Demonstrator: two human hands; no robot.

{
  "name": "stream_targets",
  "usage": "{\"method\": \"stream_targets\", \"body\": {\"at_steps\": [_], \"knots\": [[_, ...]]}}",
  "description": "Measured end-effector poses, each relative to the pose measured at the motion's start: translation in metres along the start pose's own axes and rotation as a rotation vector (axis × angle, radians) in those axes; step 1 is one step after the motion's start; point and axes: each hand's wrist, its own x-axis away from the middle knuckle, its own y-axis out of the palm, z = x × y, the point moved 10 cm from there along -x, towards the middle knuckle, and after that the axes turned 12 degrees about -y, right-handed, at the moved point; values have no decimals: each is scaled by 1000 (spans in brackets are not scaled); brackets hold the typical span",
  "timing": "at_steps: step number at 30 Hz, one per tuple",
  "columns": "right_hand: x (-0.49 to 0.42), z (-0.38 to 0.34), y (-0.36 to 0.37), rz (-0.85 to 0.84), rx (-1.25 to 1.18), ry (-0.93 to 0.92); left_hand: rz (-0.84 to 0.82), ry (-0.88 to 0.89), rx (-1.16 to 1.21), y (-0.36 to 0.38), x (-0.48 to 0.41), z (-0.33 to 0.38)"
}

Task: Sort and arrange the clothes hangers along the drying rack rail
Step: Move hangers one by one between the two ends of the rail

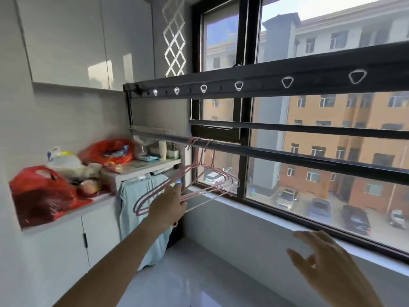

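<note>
Several pink wire hangers point(218, 181) hang bunched by their hooks near the left end of the lower dark rail point(287, 155) of the drying rack. My left hand point(170, 207) reaches up to the hangers' lower bars, and its fingers curl around them. My right hand point(327, 264) hovers low at the right, below the windowsill, fingers spread and holding nothing. Above, the rack's top bar point(265, 82) carries a row of white-rimmed hanging holes.
A white counter point(73, 214) at left holds red plastic bags point(39, 193) and other clutter. A light blue cloth point(137, 196) drapes beside it. A white windowsill point(287, 227) and a large window run along the right. A middle rail point(309, 128) sits behind.
</note>
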Motion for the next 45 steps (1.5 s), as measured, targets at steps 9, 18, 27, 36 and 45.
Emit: {"method": "stream_targets", "body": {"at_steps": [9, 18, 27, 36, 45], "knots": [[-28, 0, 20, -9, 61, 70, 145, 154, 317, -17, -49, 2], [-39, -12, 47, 6, 139, 188, -56, 383, 233, 23, -85, 60], [9, 27, 65, 106, 222, 454, -544, 821, 208, 99, 0, 105], [66, 44, 14, 117, 205, 524, -769, 1043, 611, 77, 64, 141], [108, 32, -79, 263, 348, 526, -733, 1003, 766, 86, 95, 199]]}}
